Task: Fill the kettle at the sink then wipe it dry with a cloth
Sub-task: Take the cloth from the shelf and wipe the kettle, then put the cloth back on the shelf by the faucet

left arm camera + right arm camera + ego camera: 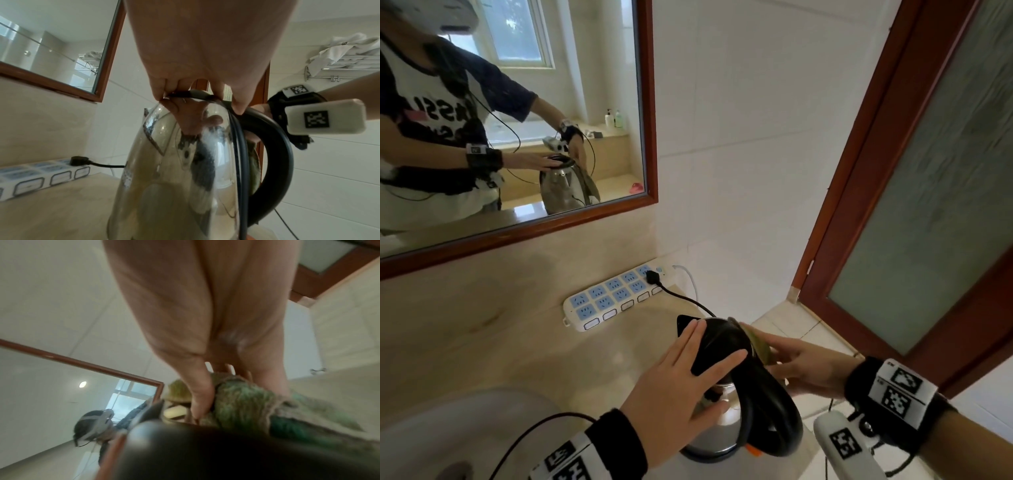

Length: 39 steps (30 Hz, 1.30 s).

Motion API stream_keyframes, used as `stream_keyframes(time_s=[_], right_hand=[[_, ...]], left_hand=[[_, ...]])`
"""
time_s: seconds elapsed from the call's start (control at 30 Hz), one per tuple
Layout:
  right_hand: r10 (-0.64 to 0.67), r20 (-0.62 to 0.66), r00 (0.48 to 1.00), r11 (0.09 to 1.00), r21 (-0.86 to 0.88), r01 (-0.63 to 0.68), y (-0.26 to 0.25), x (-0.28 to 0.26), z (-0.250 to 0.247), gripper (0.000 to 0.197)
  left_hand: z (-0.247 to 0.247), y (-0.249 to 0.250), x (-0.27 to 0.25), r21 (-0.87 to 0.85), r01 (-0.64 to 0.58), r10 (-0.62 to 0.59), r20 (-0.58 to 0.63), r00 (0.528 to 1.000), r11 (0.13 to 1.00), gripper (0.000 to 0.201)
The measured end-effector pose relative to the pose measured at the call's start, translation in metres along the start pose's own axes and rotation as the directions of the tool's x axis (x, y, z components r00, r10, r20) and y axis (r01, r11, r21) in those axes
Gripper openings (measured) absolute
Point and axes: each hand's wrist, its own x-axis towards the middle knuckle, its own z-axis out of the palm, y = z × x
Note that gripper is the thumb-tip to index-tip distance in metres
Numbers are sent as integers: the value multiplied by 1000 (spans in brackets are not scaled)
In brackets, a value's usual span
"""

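Observation:
A steel kettle (719, 421) with a black lid and a black loop handle (774, 418) stands on the beige counter, at its right end. My left hand (688, 373) lies flat on the lid, fingers straight. In the left wrist view the fingertips (238, 107) touch the lid's rim above the shiny body (174, 178). My right hand (804, 366) holds a green cloth (758, 342) against the kettle's upper right side. In the right wrist view the thumb (199, 399) and fingers pinch the cloth (242, 400) beside the dark kettle top (205, 451).
A white and blue power strip (613, 298) lies by the wall with a black plug (652, 275) whose cord runs to the kettle. The sink basin (431, 428) is at lower left. A wood-framed mirror (650, 102) hangs above; a frosted door (928, 205) stands to the right.

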Motion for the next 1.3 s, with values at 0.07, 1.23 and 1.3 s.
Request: stream_keyframes(time_s=[0.07,1.23,1.3], right_hand=[[4,23,1000,996,86,-5,15,1,3,67],[-297,198,934,893,-290,345,-154,49,278,43],[-313,236,920,876,-302,376,-161,70,328,41]], left_hand=[[-1,1,0,0,5,-5,27,1000,1000,60],[-118,-114,-141,-769,258,-688,-302,660,584,59],[-131,-142,-181,-765,287,-731,-328,598,577,52]])
